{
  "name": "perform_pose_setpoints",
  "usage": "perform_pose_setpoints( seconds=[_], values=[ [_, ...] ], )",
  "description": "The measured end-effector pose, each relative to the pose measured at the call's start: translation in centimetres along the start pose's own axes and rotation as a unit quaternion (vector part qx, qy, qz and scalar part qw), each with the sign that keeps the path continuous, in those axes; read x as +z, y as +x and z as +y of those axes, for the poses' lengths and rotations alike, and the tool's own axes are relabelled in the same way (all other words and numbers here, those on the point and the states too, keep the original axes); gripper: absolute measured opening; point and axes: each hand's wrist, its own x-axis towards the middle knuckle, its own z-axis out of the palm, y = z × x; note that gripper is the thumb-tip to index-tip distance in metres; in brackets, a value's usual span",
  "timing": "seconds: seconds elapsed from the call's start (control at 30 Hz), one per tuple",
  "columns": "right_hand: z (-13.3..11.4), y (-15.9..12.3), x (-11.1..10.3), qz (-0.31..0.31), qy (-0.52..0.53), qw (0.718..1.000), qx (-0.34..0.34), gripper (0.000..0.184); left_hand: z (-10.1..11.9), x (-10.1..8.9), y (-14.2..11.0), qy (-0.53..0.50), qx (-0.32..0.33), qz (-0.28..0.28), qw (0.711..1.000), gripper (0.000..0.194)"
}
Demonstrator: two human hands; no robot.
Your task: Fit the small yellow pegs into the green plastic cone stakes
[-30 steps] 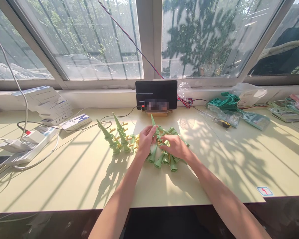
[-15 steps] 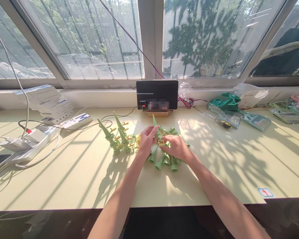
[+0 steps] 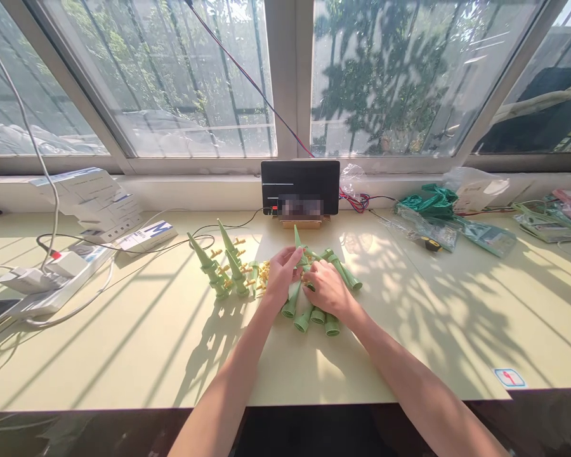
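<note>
My left hand [image 3: 282, 273] is closed around a green pointed plastic cone [image 3: 297, 237], whose tip sticks up above the fingers. My right hand [image 3: 329, 287] meets it from the right, its fingers pinched together at the side of that cone; what they pinch is hidden. Beneath and around both hands lie several loose green tapered tubes [image 3: 332, 325], open ends toward me. Small yellow pegs [image 3: 263, 277] are heaped just left of my left hand. Farther left, green spiked cones [image 3: 211, 270] with yellow pegs in their sides stand upright on the table.
A dark tablet [image 3: 299, 181] leans on a stand at the back. White boxes [image 3: 145, 236], cables and a power strip [image 3: 83, 263] occupy the left side. Green and clear plastic bags [image 3: 431, 203] lie back right. A marked sticker [image 3: 510, 377] is near the front edge [image 3: 314, 404].
My right hand's fingers have drawn together and come in closer to the held cone. My left hand keeps its grip. The view has tipped up slightly.
</note>
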Motion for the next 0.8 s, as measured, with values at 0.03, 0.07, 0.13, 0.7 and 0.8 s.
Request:
perform_pose_setpoints(
  seconds=[0.03,0.07,0.13,0.7,0.8],
  values=[
    [-0.02,0.01,-0.02,-0.003,0.005,1.000,0.000,0.016,0.01,-0.01,-0.01,0.000,0.002,-0.001,1.000,0.041],
    [-0.03,0.02,-0.05,-0.007,0.010,1.000,-0.002,0.016,0.00,-0.03,-0.02,0.001,0.002,-0.002,1.000,0.041],
    [-0.04,0.05,-0.09,-0.016,0.016,1.000,-0.006,0.016,-0.05,-0.09,0.00,0.005,0.004,-0.002,1.000,0.040],
    [0.25,-0.72,0.07,0.017,-0.033,0.999,0.018,0.012,-0.02,-0.18,-0.03,0.014,-0.006,0.007,1.000,0.043],
    [0.29,-0.74,0.04,0.014,-0.041,0.999,0.023,0.013,0.10,-0.06,-0.08,0.007,-0.004,0.006,1.000,0.044]
  ],
)
